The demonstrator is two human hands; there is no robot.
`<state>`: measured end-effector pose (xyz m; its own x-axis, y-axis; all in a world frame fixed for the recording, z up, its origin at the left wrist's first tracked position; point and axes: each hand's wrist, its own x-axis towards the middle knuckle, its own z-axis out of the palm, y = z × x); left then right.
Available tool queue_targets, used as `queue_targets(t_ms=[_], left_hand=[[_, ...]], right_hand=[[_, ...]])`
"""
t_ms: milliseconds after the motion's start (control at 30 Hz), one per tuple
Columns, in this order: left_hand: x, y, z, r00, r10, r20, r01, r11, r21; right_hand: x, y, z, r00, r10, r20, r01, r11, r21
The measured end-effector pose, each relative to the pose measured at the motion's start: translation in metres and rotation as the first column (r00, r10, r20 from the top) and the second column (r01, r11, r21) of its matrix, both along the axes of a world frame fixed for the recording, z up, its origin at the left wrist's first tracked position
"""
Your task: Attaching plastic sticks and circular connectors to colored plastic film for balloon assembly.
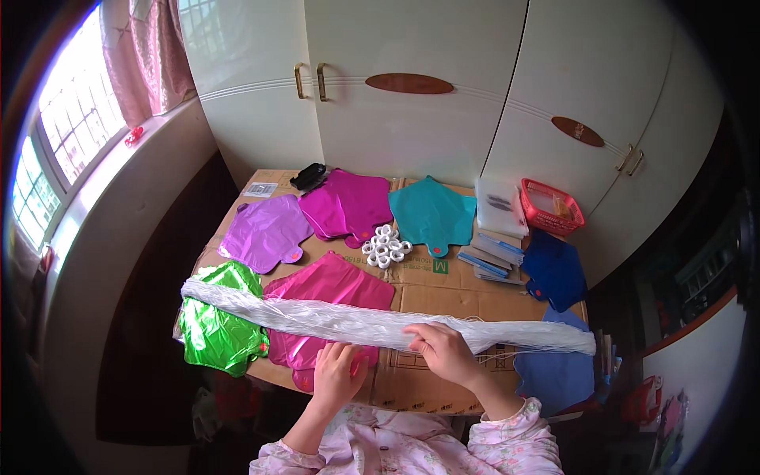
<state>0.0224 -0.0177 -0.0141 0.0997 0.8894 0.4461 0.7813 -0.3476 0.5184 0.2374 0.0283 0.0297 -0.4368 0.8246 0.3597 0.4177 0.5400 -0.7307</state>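
A long hank of white string (332, 318) stretches left to right across the cardboard-covered table. My left hand (339, 374) is at its near side, over the lower edge of a pink foil balloon (340, 281) lying flat. The fingers of that hand are curled in, and whatever they grip is too fine to make out. Over the hank's right half is my right hand (445, 355), its thumb and fingers drawn together at the strands. Its pinch hides whether a strand is caught. Under the hank's left end lies a shiny green foil balloon (222, 336).
Flat purple (265, 232), magenta (348, 204) and teal foil balloons (434, 212) line the far side. White ribbon rolls (385, 247) sit mid-table. Rightward are clear bags (499, 206), a red basket (552, 207), blue-and-white packets (492, 257) and blue foil balloons (556, 271). Cabinets (412, 131) stand behind.
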Motion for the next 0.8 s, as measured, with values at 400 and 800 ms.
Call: queue_targets(t_ms=[400,800], left_hand=[[-0.002,0.008,0.004,0.992,-0.012,-0.128,0.026,0.994,0.106],[0.044,-0.009,0.067,0.963,-0.269,0.003,0.264,0.947,0.181]], right_hand=[[0.110,-0.020,0.012,0.840,-0.401,-0.366,0.325,0.911,-0.254],[0.096,-0.073,0.031,0.807,-0.292,-0.513,0.156,0.943,-0.293]])
